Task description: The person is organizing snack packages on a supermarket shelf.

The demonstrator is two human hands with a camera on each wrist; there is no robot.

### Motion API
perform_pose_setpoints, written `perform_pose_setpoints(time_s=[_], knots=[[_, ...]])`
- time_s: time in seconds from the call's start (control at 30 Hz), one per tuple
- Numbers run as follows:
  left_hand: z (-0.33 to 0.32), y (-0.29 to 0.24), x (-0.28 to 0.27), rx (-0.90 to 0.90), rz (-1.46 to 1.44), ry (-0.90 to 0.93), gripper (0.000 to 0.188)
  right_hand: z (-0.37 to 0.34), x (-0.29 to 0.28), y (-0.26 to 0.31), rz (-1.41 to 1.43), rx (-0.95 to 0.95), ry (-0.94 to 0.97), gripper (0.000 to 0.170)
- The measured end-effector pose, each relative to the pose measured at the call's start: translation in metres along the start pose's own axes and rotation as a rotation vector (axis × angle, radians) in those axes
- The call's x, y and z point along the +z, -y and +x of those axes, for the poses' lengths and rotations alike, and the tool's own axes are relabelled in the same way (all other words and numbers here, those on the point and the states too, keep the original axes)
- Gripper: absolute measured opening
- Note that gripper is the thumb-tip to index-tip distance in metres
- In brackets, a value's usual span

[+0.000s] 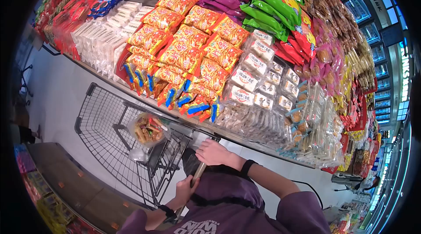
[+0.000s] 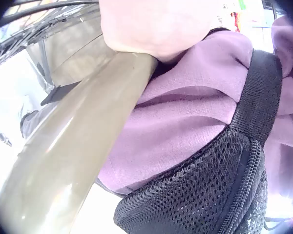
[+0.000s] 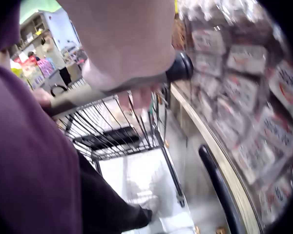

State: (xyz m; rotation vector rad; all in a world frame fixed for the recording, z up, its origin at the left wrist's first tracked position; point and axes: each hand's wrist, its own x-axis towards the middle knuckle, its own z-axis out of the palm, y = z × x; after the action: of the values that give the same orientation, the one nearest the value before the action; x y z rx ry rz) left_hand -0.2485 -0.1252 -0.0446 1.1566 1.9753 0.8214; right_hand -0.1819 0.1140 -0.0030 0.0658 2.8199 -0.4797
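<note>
Both hands hold the beige push handle [image 2: 88,141] of a wire shopping cart [image 1: 103,118]. In the head view the right hand [image 1: 212,151] grips it near its far end, close to the snack shelf. The left hand [image 1: 185,190] grips the same bar lower down, nearer the purple shirt [image 1: 232,188]. From the right wrist, the right hand [image 3: 129,44] wraps over the bar beside its black end cap [image 3: 180,67], its fingertips showing below. Inside the cart lies a clear packet of mixed food [image 1: 149,129], with a small clear bag [image 1: 138,155] beside it.
A long shelf runs along the cart's side, stacked with orange snack bags [image 1: 180,50], white-wrapped packs [image 1: 243,78] and green bags [image 1: 274,10]. A low brown display bench [image 1: 70,177] stands on the other side. Pale floor [image 1: 57,89] extends ahead of the cart.
</note>
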Motion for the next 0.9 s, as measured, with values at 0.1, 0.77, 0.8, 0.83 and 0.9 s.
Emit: perform_pose_setpoints(time_s=[0.1, 0.77, 0.8, 0.83, 0.9], knots=[[0.001, 0.002, 0.003, 0.003, -0.048, -0.031, 0.033, -0.001, 0.024, -0.004, 0.057, -0.089, -0.519, 0.030], [0.005, 0.015, 0.009, 0.056, 0.025, 0.053, 0.029, -0.005, 0.049, -0.009, 0.052, -0.084, -0.469, 0.026], [0.004, 0.016, 0.011, 0.086, 0.038, 0.026, 0.029, -0.005, 0.049, -0.009, 0.054, -0.081, -0.452, 0.026], [0.004, 0.017, 0.012, 0.117, 0.050, -0.001, 0.029, -0.005, 0.049, -0.009, 0.055, -0.077, -0.435, 0.025], [0.003, 0.017, 0.013, 0.117, 0.101, 0.009, 0.029, -0.008, 0.044, -0.010, 0.043, -0.080, -0.382, 0.025]])
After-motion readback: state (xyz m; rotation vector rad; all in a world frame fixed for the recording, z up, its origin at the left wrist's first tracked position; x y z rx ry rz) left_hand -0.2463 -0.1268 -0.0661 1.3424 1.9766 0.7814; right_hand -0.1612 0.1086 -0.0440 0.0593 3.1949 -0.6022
